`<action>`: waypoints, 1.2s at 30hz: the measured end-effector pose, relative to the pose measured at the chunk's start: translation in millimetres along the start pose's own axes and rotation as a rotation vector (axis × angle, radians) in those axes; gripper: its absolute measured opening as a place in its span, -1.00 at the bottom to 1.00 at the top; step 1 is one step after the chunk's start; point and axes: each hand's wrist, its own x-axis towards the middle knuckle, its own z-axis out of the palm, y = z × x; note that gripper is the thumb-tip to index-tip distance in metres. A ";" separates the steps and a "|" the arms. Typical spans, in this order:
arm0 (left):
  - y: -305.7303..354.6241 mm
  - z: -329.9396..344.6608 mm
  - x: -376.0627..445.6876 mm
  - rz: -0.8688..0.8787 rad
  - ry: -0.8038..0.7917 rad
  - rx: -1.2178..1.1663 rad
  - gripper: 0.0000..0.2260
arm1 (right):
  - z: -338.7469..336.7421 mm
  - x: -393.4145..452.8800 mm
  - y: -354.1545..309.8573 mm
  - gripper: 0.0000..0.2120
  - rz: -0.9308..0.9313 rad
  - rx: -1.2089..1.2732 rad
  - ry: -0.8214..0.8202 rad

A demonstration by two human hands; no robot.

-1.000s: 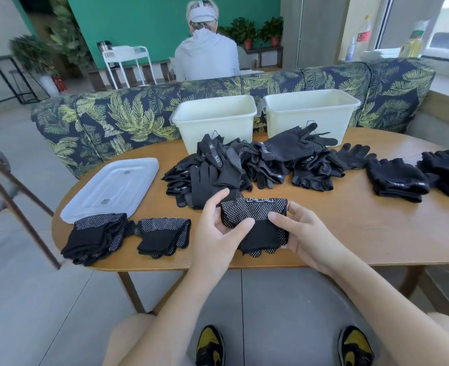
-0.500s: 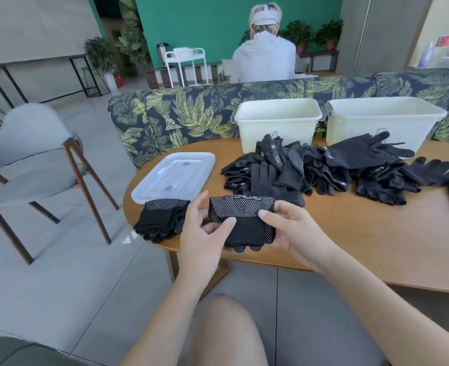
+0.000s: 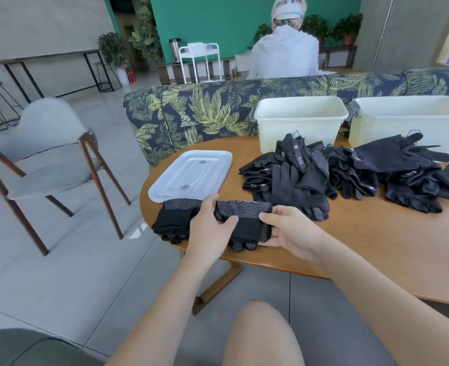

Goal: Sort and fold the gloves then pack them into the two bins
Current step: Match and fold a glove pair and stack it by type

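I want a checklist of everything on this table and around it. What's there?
Surface: wooden table, oval edge.
Job's things: folded dotted glove in both hands; folded glove beside it; unsorted glove pile; two white bins standing behind.
Clutter: bin lid lying flat.
Grip: left hand and right hand each pinch the dotted glove.
Cables: nothing seen.
Surroundings: leaf-print sofa, chair, a person seated behind, facing away.

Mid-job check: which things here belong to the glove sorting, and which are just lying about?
Job:
folded glove held by left hand and right hand
folded pile
loose gloves
left bin
right bin

Lying about:
lid
chair
sofa
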 end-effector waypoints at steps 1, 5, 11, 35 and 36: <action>-1.0 1.7 0.6 0.006 -0.010 0.026 -0.40 | -0.5 1.5 1.9 -0.79 0.011 0.000 0.002; -7.1 8.9 3.1 0.038 -0.009 0.126 -0.41 | -3.9 5.1 8.2 -0.79 0.038 0.012 0.018; -4.1 9.3 2.9 0.070 0.062 0.154 -0.51 | -4.6 9.7 5.7 -0.83 -0.006 -0.121 0.085; -48.0 38.2 -22.6 0.352 0.127 0.456 -0.48 | -19.8 -1.7 41.1 -0.55 -0.572 -1.272 0.266; -47.5 38.4 -22.4 0.347 0.140 0.461 -0.48 | -20.3 -3.5 39.8 -0.56 -0.573 -1.257 0.256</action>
